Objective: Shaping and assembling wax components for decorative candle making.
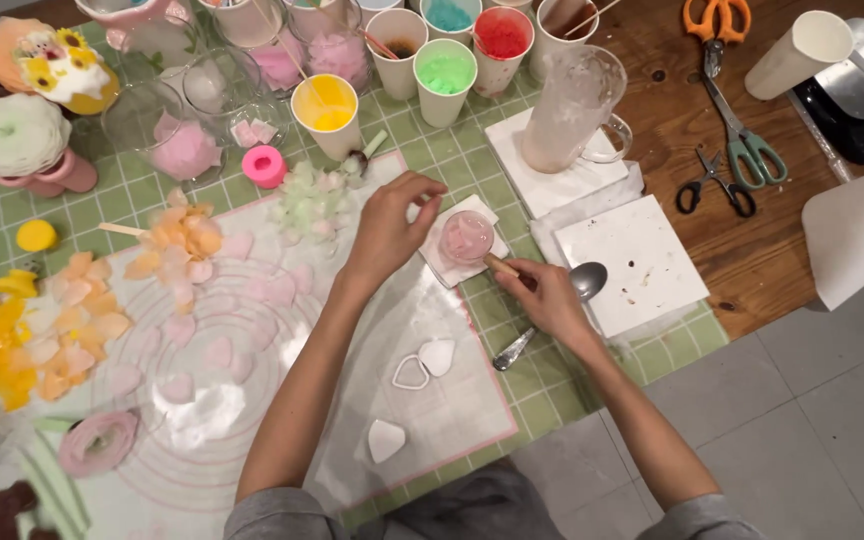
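Grey sleeves at the near edge | silicone mat (252,440) covers the table's left half | left hand (387,232) pinches the small pink-filled cup (467,237) at mid-table: light, probably spillable, best held by the rim | right hand (544,296) is closed around a wooden stick (500,266).

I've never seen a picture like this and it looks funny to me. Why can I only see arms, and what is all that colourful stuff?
The camera sits on a person's head and looks down, so you see only their two arms and hands. The left hand touches a small cup of pink stuff on a white tile. The right hand holds a wooden stick that goes into that cup. A metal spoon lies beside it. On the green checked table lies a clear mat with pink, orange and yellow petal shapes. At the back stand paper cups of colour, and scissors lie on the right.
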